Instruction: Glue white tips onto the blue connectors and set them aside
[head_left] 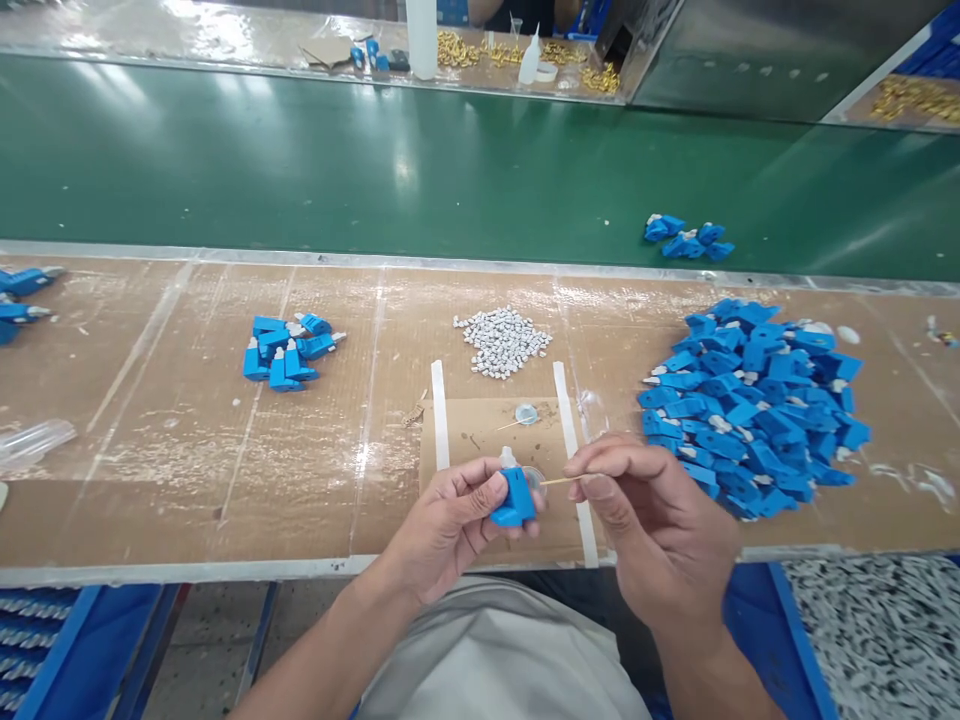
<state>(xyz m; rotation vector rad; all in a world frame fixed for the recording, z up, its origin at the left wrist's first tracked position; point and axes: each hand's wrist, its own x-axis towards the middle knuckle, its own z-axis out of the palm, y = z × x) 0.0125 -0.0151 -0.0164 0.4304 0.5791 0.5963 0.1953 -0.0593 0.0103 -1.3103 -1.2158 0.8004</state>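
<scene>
My left hand [454, 510] grips a blue plastic part [514, 497] with a whitish tip pointing up, the thumb pressed on its side. Between the thumb and fingers of my right hand [652, 515] is a thin wooden toothpick [556, 482], its point close to the part's right side; whether it touches I cannot tell. A clear round dish [535, 478] shows partly behind the part. Beneath both hands lies a cardboard sheet [465, 430] between white tape strips. On it rest a small round lid-like disc [527, 413] and a second thin stick [508, 426].
Small grey pieces [504, 342] are heaped beyond the cardboard. Blue parts form a large pile [754, 405] at right and a smaller one [289, 350] at left. A green conveyor belt [337, 170] runs behind, carrying several blue parts [686, 238]. Blue bins [802, 640] stand below the table edge.
</scene>
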